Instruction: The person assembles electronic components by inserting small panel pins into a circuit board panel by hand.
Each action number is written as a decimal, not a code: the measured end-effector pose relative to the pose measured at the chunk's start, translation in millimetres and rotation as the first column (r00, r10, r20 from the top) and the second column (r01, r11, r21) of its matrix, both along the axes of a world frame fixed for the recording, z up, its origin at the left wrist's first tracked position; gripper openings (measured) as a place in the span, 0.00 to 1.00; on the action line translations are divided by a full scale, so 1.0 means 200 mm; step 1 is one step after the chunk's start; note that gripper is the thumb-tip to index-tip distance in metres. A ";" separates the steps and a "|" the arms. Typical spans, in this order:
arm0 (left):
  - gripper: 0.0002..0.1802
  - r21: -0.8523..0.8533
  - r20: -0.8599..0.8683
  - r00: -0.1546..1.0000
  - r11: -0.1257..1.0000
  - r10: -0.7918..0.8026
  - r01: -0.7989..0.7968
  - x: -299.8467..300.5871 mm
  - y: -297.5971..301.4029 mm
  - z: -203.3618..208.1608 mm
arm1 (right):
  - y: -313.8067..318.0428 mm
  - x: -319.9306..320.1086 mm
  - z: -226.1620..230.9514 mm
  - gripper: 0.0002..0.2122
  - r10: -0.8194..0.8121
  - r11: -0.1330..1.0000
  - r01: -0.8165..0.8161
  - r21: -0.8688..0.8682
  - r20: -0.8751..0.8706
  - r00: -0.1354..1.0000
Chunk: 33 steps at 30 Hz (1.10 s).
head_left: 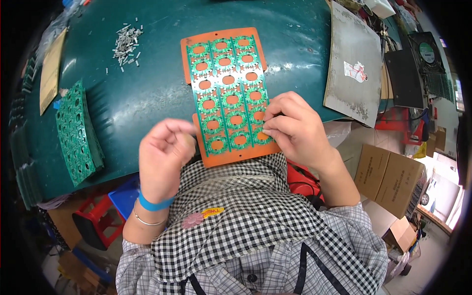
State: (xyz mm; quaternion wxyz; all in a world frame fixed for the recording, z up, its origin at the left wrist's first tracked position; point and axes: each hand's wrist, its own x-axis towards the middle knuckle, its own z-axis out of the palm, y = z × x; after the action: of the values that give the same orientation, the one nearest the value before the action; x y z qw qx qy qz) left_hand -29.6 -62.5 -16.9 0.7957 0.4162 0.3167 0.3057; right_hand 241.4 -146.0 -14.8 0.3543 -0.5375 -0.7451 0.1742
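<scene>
In front of me a green circuit board panel, with rows of ring-shaped boards around oval holes, lies on an orange carrier plate. My right hand rests at the panel's lower right edge, fingers curled and tips against the boards there; whatever they pinch is hidden. Just left of the plate is my left hand, raised, with its fingers curled in and slightly blurred. Anything between those fingers is too small to make out. Small pale parts are heaped loosely on the table at the far left.
A stack of green circuit panels stands on the left of the dark green table. A worn grey board lies at the right edge. Cardboard boxes sit on the floor to the right, and a red stool at lower left.
</scene>
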 end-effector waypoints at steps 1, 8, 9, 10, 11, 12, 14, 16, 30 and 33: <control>0.06 0.151 -0.293 0.953 0.988 0.076 -0.032 0.07 -0.06 0.08 | 0.02 0.02 0.00 0.07 0.026 0.999 -0.026 -0.042 -0.009 1.000; 0.16 0.756 -0.564 0.820 0.460 0.098 0.465 0.06 -0.11 0.01 | 0.51 0.20 -0.05 0.11 -0.347 0.935 0.337 -0.109 -0.099 0.932; 0.17 0.778 -0.559 0.820 0.417 0.119 0.470 0.08 -0.11 0.02 | 0.62 0.25 -0.16 0.14 -0.392 0.915 0.397 0.073 -0.078 0.917; 0.17 0.795 -0.563 0.807 0.387 0.179 0.468 0.06 -0.10 0.03 | 0.67 0.23 -0.13 0.14 -0.361 0.924 0.369 0.095 -0.097 0.928; 0.17 0.773 -0.573 0.803 0.435 0.166 0.462 0.05 -0.11 0.03 | 0.72 0.22 -0.09 0.15 -0.340 0.931 0.348 -0.111 0.084 0.937; 0.17 0.783 -0.540 0.826 0.455 0.160 0.424 0.05 -0.12 0.02 | 0.78 0.20 -0.05 0.17 -0.265 0.893 0.335 -0.299 0.253 0.931; 0.16 0.787 -0.523 0.841 0.457 0.139 0.414 0.01 -0.11 -0.03 | 0.81 0.15 -0.01 0.19 -0.216 0.812 0.243 -0.530 0.115 0.970; 0.16 0.761 -0.545 0.832 0.478 0.103 0.439 0.00 -0.07 -0.07 | 0.76 0.19 -0.05 0.18 -0.365 0.738 0.258 -0.623 -0.047 0.930; 0.14 0.278 -0.157 0.981 0.958 0.117 -0.070 -0.12 0.25 -0.09 | -0.08 0.44 0.02 0.12 -0.726 0.686 0.310 -0.659 -0.589 0.355; 0.18 0.117 0.078 0.971 0.965 0.227 -0.235 -0.06 0.25 -0.04 | -0.16 0.14 -0.01 0.11 -0.766 0.636 0.361 -0.682 -0.613 0.191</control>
State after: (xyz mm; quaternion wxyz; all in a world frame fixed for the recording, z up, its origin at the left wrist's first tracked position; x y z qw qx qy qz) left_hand -42.6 -12.3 -25.8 0.7365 0.4154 0.3177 0.4289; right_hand 269.6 -178.6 -17.5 0.6047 -0.6636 -0.1370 0.4185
